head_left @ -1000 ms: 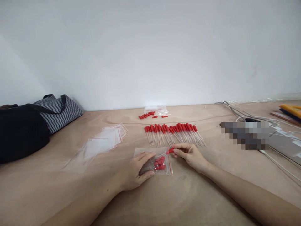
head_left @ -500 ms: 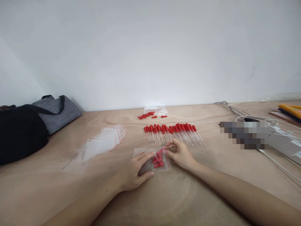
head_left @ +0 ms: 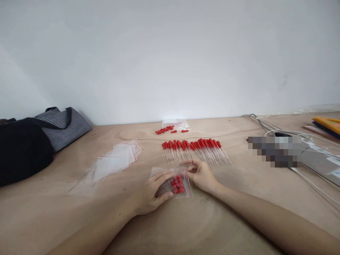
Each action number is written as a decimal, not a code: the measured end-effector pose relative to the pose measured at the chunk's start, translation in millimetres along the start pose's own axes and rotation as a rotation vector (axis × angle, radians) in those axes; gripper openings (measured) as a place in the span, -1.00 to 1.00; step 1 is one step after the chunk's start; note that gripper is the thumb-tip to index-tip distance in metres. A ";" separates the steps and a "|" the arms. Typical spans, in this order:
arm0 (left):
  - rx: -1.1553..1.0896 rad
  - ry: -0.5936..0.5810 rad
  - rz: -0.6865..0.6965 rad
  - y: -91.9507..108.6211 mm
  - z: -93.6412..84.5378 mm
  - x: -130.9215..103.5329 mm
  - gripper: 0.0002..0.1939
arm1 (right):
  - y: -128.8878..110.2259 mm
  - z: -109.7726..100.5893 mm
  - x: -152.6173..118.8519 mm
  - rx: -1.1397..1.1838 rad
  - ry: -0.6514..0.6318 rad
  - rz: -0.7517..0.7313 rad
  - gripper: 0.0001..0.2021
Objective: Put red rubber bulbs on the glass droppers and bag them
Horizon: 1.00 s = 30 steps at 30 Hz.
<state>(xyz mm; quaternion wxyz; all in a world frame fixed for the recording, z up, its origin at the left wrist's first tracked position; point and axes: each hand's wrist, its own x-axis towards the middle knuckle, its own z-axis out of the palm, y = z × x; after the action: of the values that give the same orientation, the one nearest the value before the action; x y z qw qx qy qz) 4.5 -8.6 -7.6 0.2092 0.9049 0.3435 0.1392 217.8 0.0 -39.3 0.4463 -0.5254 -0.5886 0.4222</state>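
A clear zip-lock bag with a red zip line lies in front of me, with several red rubber dropper bulbs inside. Over its left part rests my left hand, fingers stretched out and thumb apart. My right hand pinches the bag's right edge near the top of the zip line, thumb against finger. Just beyond the hands, droppers with red bulbs and clear pointed tubes lie in a row.
Flat clear bags lie fanned out at left. More loose red bulbs sit near the wall before another clear bag. A black bag and a striped bag stand far left. Cables and a silver laptop are at right.
The bulb at the right hand's fingertips is now down inside the bag with the others. The right fingers have closed on the bag's edge; the left hand has barely moved.
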 end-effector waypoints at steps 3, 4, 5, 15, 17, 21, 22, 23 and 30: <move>-0.016 0.002 0.007 -1.5 0.4 -0.7 -0.59 | -2.6 2.2 -2.1 -0.015 0.035 0.036 -0.75; -0.021 0.003 0.004 -1.8 0.4 -0.9 -0.60 | -3.0 2.7 -3.0 -0.009 0.015 0.036 -0.73; -0.026 0.005 0.002 -2.0 0.4 -1.1 -0.60 | -3.1 3.2 -4.0 0.006 -0.015 0.031 -0.69; 0.003 0.051 0.086 2.0 -1.9 1.0 -0.59 | -7.4 -6.4 -3.9 0.042 -0.217 0.050 -0.66; 0.019 0.073 0.080 2.8 -2.3 1.4 -0.60 | -12.6 -15.9 2.1 -0.066 -0.188 0.059 -0.70; 0.037 0.070 0.073 1.1 -1.4 0.9 -0.61 | -25.4 -29.7 23.1 -0.456 0.003 -0.029 -0.88; 0.038 0.067 0.075 0.4 -1.1 0.7 -0.61 | -27.9 -29.6 29.6 -0.542 0.029 -0.036 -0.88; 0.038 0.062 0.077 -0.1 -1.0 0.6 -0.61 | -29.6 -27.9 36.3 -0.598 0.043 -0.032 -0.88; 0.035 0.036 0.056 2.9 -3.6 0.2 -0.60 | -26.2 -1.7 74.9 -0.727 0.084 0.072 -0.91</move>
<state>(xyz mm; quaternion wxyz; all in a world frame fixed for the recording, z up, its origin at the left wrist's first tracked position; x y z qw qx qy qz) 4.9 -9.4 -3.1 0.1831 0.9151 0.3239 0.1552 209.5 72.3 -7.5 0.2390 -0.6871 -0.6624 0.1789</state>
